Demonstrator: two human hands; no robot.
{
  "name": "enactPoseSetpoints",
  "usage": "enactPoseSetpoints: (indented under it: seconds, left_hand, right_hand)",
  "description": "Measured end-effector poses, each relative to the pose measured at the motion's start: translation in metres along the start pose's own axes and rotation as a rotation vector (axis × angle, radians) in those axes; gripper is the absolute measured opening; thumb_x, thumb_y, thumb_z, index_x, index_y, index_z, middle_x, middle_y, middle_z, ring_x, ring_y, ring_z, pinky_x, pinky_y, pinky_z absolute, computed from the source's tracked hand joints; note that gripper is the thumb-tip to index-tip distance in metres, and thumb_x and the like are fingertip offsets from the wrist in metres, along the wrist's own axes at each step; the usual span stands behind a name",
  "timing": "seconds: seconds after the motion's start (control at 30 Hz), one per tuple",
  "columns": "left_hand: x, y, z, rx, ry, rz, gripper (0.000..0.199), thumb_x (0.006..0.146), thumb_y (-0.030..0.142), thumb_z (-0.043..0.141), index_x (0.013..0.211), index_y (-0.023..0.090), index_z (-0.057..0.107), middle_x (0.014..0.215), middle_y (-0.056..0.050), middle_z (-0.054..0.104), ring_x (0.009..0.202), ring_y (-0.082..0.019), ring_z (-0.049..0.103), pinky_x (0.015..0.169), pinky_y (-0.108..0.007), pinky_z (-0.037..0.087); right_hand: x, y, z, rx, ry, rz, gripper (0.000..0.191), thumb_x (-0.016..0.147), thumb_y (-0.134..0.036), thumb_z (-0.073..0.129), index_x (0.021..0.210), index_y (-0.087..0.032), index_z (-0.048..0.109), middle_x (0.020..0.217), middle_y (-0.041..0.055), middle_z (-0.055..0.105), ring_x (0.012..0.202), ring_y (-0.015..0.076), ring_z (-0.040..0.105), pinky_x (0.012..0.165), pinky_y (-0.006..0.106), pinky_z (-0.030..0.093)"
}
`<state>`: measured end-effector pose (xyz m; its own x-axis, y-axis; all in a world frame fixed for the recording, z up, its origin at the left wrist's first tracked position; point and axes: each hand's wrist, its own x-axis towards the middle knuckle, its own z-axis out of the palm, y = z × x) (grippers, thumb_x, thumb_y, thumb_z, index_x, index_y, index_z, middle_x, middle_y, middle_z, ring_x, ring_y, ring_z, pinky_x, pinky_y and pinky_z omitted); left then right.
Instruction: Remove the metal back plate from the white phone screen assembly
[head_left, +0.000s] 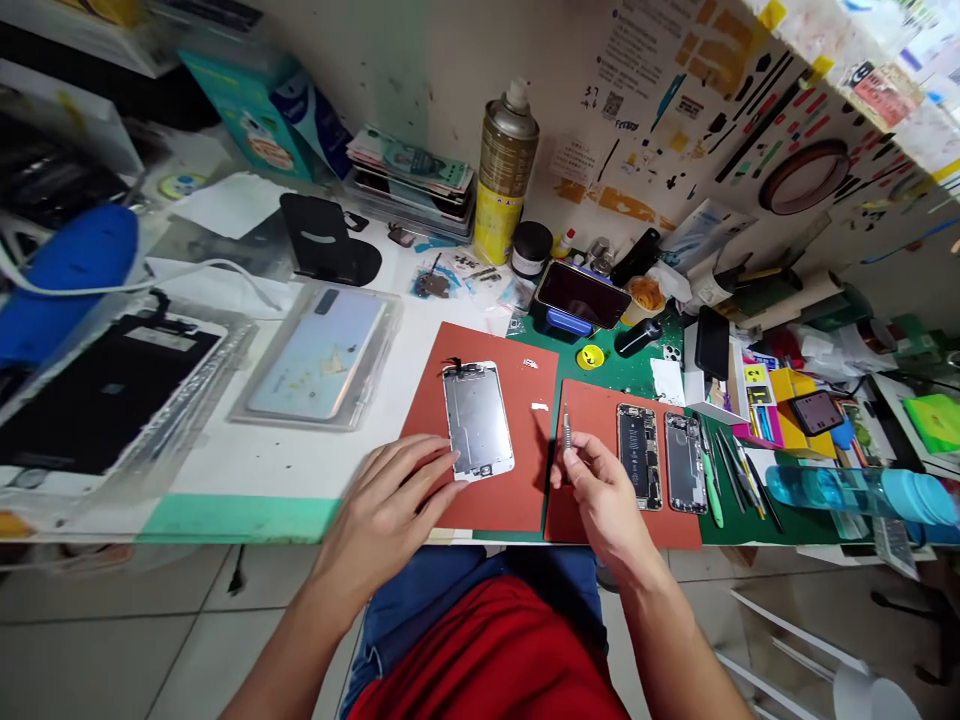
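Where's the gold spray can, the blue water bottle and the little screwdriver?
gold spray can [508,150], head view, on its gold middle
blue water bottle [825,488], head view, on its see-through body
little screwdriver [566,432], head view, on its metal handle

Gold spray can [508,172] by the wall [420,60], blue water bottle [859,493] on green mat [750,528]

The left hand [386,510] lies with its fingertips at the edge of a phone screen [478,420], face down on a red mat [517,370]. The right hand [600,490] pinches a small screwdriver [567,440] upright over a second red mat [592,425], just beside two opened phones [640,456]. A spray can [508,170] stands toward the wall behind the table [300,460].
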<state>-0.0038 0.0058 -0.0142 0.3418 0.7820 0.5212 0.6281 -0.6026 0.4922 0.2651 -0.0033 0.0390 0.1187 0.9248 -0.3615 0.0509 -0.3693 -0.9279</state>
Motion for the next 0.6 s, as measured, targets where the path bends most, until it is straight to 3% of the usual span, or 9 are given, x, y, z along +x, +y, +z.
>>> enactPoseSetpoints:
  seconds: [0.1, 0.27, 0.4, 0.6]
  left_hand:
    - [0.000, 0.002, 0.000, -0.009, -0.007, -0.018, 0.035, 0.097, 0.015, 0.073, 0.131, 0.023, 0.070, 0.131, -0.014, 0.074, 0.122, -0.032, 0.069, 0.104, -0.051, 0.056]
    - [-0.003, 0.001, 0.000, -0.012, -0.042, -0.027, 0.044, 0.099, 0.017, 0.071, 0.141, 0.029, 0.068, 0.137, -0.008, 0.076, 0.129, -0.031, 0.067, 0.107, -0.051, 0.055]
    - [-0.006, -0.001, 0.002, -0.009, -0.051, -0.035, 0.046, 0.098, 0.018, 0.071, 0.143, 0.029, 0.066, 0.133, -0.007, 0.078, 0.128, -0.031, 0.067, 0.106, -0.050, 0.054]
    - [-0.005, -0.002, 0.002, -0.002, -0.072, -0.056, 0.047, 0.100, 0.020, 0.070, 0.146, 0.028, 0.064, 0.133, -0.007, 0.077, 0.125, -0.031, 0.068, 0.103, -0.051, 0.055]
  right_hand:
    - [0.010, -0.003, 0.022, -0.059, -0.007, 0.003, 0.041, 0.088, -0.061, 0.071, 0.097, -0.021, 0.068, 0.074, -0.0027, 0.059, 0.062, 0.0138, 0.048, 0.061, 0.028, 0.040]
    - [0.030, -0.004, 0.043, -0.210, 0.091, -0.031, 0.036, 0.091, -0.055, 0.067, 0.078, -0.021, 0.072, 0.072, 0.0011, 0.068, 0.071, 0.0196, 0.058, 0.068, 0.030, 0.041]
    - [0.031, -0.003, 0.051, -0.215, 0.145, -0.032, 0.032, 0.093, -0.049, 0.063, 0.082, -0.022, 0.075, 0.083, 0.0054, 0.077, 0.079, 0.0231, 0.065, 0.073, 0.032, 0.044]
    - [0.031, 0.002, 0.060, -0.067, 0.061, 0.003, 0.037, 0.084, -0.053, 0.071, 0.071, -0.019, 0.072, 0.066, 0.0002, 0.066, 0.065, 0.0177, 0.055, 0.065, 0.030, 0.040]
